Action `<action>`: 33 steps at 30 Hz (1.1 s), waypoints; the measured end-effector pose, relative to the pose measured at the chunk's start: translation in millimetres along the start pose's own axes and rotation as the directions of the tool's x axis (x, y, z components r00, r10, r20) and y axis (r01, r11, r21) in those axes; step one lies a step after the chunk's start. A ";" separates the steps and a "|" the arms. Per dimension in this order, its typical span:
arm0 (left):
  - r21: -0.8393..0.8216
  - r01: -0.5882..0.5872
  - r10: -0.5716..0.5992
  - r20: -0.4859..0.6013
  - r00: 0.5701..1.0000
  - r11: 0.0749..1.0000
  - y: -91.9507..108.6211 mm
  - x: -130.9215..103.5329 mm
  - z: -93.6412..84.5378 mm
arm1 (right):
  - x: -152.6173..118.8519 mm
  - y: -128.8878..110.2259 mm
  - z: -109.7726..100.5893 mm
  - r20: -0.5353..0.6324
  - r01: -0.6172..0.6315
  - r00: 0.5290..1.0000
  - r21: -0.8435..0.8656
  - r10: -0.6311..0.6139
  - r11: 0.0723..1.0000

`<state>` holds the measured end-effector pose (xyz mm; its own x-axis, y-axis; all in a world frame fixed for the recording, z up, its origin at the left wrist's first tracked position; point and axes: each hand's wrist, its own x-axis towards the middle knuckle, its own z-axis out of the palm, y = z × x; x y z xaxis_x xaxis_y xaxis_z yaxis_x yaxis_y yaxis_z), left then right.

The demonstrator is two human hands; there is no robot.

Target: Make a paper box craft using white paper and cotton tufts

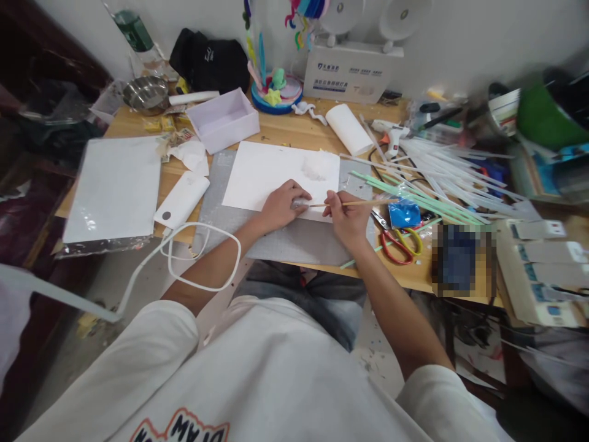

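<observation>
While both bare hands meet over the centre of the frame, the head view shows work in hand. The left hand point(285, 205) has thumb and forefinger drawn narrow about a small, greyish, see-through-looking piece point(300, 202), low on a white rectangular sheet point(262, 172). The right hand point(347, 215) is closed in a pinch on a thin tan wooden stick point(384, 202); its far end points at the piece, contact too small to confirm.

Progress, as judged: handling of the piece is under way and not finished. A loose whitish heap point(314, 167) lies at the sheet's upper right, apparently not used up; how much remains cannot be determined.

Surface: the sheet rests on a flat grey mat point(294, 242) upon a light wooden table point(427, 279). Red-and-yellow-handled scissors point(396, 248) lie right of centre, translucent sticks point(451, 169) at upper right, an open pale-lilac box point(223, 123) at upper left.

Room: a plain white wall point(451, 55) closes the top; a pale floor point(380, 368) shows at lower centre.
</observation>
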<state>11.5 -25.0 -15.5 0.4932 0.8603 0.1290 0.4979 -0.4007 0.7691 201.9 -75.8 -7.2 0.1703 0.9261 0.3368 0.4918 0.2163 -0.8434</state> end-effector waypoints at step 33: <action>0.113 -0.078 0.095 -0.156 0.983 0.990 -4.1 -4.5 -50.0 | -17.3 9.5 -33.5 0.503 0.492 0.854 -0.695 -0.133 0.524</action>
<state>-28.5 -11.4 12.0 0.4214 0.8567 0.2975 0.5354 -0.4998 0.6808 232.2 -100.1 -7.0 -0.3498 0.9176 0.1890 0.9353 0.3536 0.0144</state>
